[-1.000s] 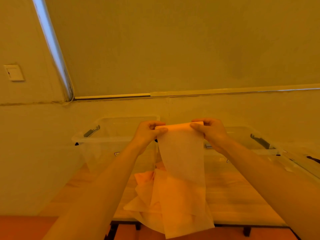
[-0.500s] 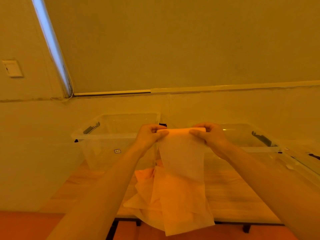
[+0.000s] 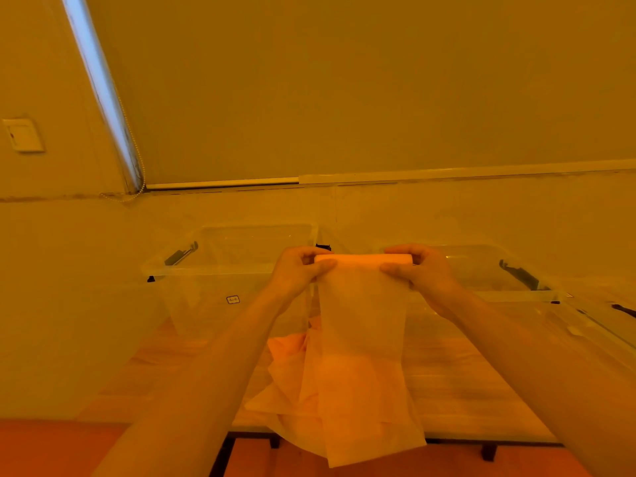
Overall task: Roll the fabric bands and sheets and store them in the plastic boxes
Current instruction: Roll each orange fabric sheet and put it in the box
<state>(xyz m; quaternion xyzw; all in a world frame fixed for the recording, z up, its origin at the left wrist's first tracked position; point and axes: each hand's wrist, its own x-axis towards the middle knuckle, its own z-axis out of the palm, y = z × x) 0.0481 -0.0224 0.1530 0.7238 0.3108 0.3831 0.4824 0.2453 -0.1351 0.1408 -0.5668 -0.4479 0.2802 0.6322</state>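
Nearest, two bare forearms reaching forward from the lower corners, over a strip of reddish floor (image 3: 51, 449). Just beyond, the front edge of a pale wooden table (image 3: 464, 401), dark legs showing beneath. At that edge, a heap of loose peach fabric sheets (image 3: 292, 380), partly spilling over the front. In front of the heap, one long fabric band (image 3: 361, 339) hanging straight down, thin enough to see through, its free end dangling below the table edge. Up top, the band wound into a tight horizontal roll (image 3: 363, 259), held in the air above the table. Left hand (image 3: 297, 271) gripping the roll's left end, fingers curled over the top, thumb pressed against the front. Right hand (image 3: 421, 273) gripping the right end likewise, fingers arched over, thumb underneath at the front. Behind the hands, on the far part of the table, a clear plastic box (image 3: 206, 270) to the left, lid off, dark latch on its left rim, a small label on its front wall. A second clear box (image 3: 509, 294) to the right, also open, dark latch at its far side. Contents of either box hard to make out. Farther back, a plain wall with a switch plate (image 3: 22, 135) at left, and a drawn roller blind (image 3: 378, 80) with a bead chain at its left side.
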